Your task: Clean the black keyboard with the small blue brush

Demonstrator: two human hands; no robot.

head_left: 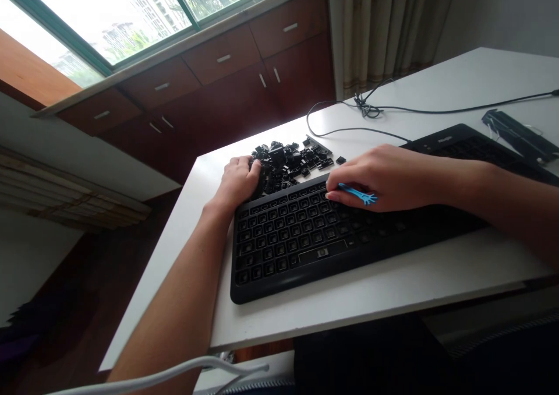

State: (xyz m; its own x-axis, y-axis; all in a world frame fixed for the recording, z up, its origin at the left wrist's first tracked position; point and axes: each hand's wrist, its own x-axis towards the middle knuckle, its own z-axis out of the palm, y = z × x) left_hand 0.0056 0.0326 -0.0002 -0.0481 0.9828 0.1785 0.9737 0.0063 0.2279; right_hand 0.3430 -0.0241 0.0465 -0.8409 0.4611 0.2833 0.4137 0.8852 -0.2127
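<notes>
A black keyboard (279, 287) lies at a slant on the white table, its key sockets bare of caps. My right hand (384, 176) is over the upper middle of the keyboard, thumb and fingers pinched on a thin blue pick with a tiny hand-shaped end (358, 193). The pick's other end is hidden by my fingers. Behind the keyboard's left half is a heap of loose black keycaps (288, 165). My left hand (238, 179) rests at the left side of this heap, near the keyboard's rear left corner, thumb apart from the fingers; its fingertips are partly hidden.
A bundled black cable (369, 108) runs over the white table (463, 89) to the keyboard's rear edge. One keycap (340, 160) lies apart from the heap. At the right is a dark flat piece (519, 133). A white cord (174, 374) crosses the front edge.
</notes>
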